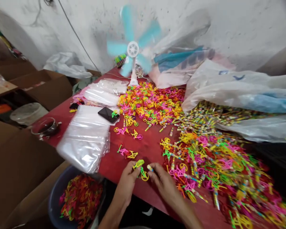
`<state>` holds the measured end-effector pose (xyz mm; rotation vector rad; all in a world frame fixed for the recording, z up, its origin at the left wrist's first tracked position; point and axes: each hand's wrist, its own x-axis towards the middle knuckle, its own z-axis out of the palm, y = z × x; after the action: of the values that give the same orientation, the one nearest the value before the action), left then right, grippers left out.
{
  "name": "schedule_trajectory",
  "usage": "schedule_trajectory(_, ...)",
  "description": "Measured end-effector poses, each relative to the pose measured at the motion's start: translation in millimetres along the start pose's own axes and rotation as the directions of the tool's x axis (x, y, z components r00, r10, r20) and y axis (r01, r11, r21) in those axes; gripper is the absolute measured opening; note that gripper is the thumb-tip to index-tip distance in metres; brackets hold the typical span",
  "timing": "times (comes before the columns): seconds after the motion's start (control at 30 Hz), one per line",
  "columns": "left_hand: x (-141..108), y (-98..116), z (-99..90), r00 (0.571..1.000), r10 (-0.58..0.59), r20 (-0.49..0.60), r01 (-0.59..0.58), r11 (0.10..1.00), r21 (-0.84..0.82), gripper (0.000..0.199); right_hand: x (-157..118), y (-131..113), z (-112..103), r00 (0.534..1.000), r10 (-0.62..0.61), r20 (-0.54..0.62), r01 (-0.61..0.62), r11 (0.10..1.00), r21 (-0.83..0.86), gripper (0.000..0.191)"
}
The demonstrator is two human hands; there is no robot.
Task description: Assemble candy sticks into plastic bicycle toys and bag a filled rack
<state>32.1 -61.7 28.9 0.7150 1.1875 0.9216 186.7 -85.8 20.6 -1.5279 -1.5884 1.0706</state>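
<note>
Red table strewn with plastic toys, fan by the wall.

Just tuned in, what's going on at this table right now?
A person's left hand and right hand together pinch a small yellow-green plastic bicycle toy above the red table. Heaps of similar colourful toys lie to the right, clear bags to the left, and a fan spins behind.

Head-worn view, forward and down over red table, close.
</note>
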Motion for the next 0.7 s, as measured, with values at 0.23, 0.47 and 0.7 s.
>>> schedule_trajectory(0.23, 0.2, 3.8, 3.8, 0.999, 0.034, 0.0, -0.033, 0.993, 0.113, 0.026, 5.3, 0.3, 7.1, 0.995, -0.097, -0.021, 0.096, 0.995, -0.023, 0.019)
schedule_trajectory(0.47, 0.8, -1.4, 1.6, 0.994, 0.098, -0.055, -0.089, 0.986, 0.143, 0.02, 7.5, 0.6, 8.9, 0.994, -0.111, 0.009, 0.112, 0.992, -0.052, 0.025)
schedule_trajectory(0.7, -0.7, -24.6, 3.9, 0.944, 0.237, -0.229, -0.221, 0.971, 0.092, 0.019, 4.4, -3.9, 12.6, 0.981, -0.146, 0.131, 0.157, 0.984, -0.079, 0.029)
